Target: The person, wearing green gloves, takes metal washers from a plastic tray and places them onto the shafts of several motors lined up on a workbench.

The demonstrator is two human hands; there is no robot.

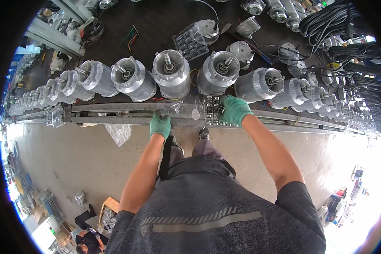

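Green work gloves cover both my hands, which are at the bench's front rail. My left hand (160, 123) is closed on the left end of crinkled clear plastic (180, 111) that stretches between my hands. At its other end, my right hand (237, 111) grips the right side of a clear plastic tray (229, 124) with rows of small shiny metal parts (211, 103) in it. The fingertips of both hands are partly hidden. Just beyond the rail stand motor housings with shafts upward, the closest being a silver motor (171, 76) and another motor (218, 74).
A long row of motors (95, 78) curves along the bench to both sides. Behind lie an empty-looking blister tray (191, 42), metal end covers (241, 51) and coils of black cable (330, 21). A clear bag (119, 133) hangs from the rail. Another person (89, 241) is at lower left.
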